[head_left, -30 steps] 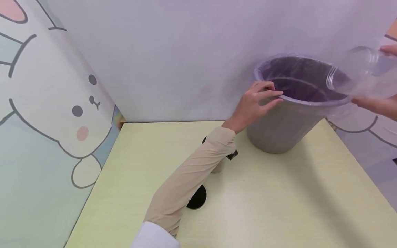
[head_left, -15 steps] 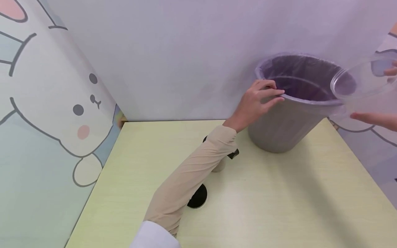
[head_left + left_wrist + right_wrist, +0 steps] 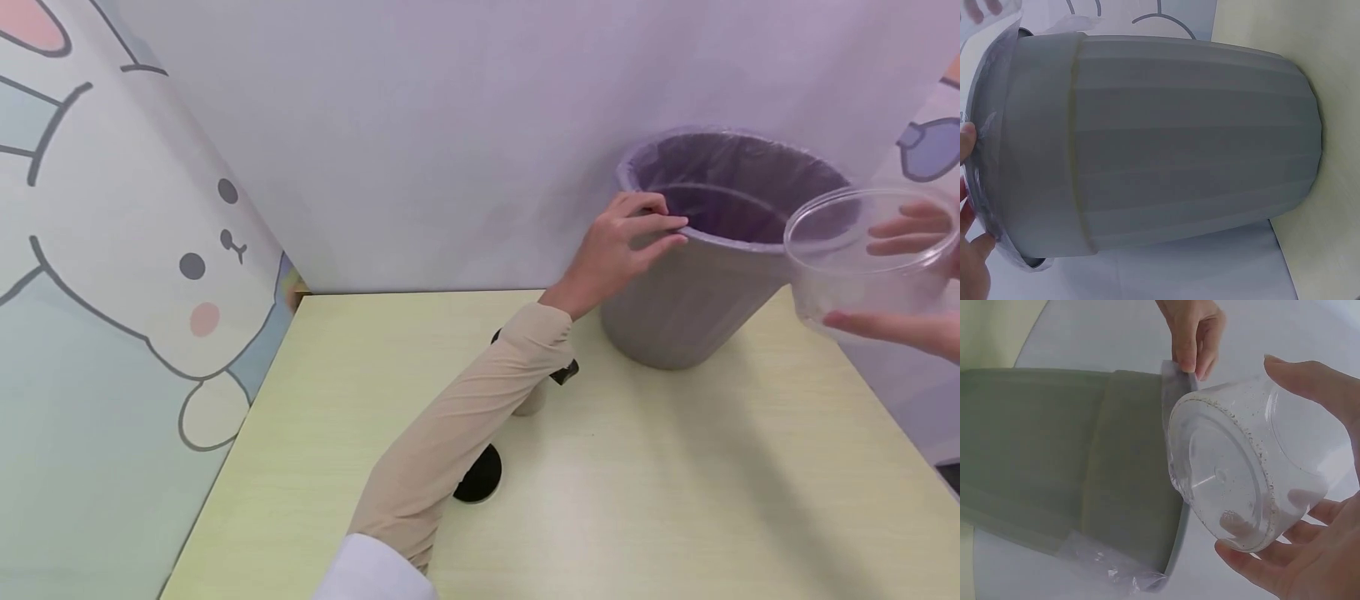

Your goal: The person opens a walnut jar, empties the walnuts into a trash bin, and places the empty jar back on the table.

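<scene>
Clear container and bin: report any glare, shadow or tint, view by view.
Head: a soft shadow stretches from near the bin across the table, which carries a pale sheen; the wall looks purpler toward the right. Left wrist: the bin's side looks dim. Right wrist: glints mark the clear container and liner.

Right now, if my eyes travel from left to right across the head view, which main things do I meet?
Large white cartoon rabbit, partly hidden black disc, bare left hand, grey tapered plastic bin, clear round plastic container.
</scene>
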`<state>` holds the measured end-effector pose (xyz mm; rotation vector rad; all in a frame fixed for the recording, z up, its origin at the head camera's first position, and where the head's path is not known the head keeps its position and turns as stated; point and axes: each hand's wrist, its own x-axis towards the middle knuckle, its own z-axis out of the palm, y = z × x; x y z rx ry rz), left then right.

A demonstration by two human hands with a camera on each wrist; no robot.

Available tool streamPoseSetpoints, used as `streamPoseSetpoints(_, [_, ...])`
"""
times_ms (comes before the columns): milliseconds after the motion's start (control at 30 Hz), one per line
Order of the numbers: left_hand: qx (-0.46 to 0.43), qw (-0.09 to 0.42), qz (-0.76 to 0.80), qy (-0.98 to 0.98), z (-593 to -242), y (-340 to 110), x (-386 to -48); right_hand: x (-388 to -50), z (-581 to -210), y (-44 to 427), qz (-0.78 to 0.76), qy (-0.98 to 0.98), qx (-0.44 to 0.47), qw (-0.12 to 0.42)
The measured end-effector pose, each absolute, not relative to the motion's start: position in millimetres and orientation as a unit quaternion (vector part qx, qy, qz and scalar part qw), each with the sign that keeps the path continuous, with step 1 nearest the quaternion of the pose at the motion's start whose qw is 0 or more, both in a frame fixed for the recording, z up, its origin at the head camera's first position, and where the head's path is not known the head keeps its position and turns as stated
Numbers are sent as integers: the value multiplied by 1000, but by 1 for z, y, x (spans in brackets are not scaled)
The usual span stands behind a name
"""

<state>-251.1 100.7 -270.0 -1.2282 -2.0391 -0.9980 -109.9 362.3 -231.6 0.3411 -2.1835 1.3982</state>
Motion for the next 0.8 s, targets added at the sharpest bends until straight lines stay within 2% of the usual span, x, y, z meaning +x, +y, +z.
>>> streamPoseSetpoints(100, [-458,278,-371,-759,-270,101,-251,-110,-236,364,566,-762,194,249])
streamPoseSetpoints(233, [-458,280,-370,-758,-270,101,-251,-109,-239,361,655,-679,266,198])
streamPoseSetpoints(500, [-460,279,-366,-759,-271,101,-252,-105,-240,355,651,-692,283,135])
streamPoseSetpoints(800, [-462,281,-365,-758,-271,101,-252,-99,-244,342,632,-704,306,106])
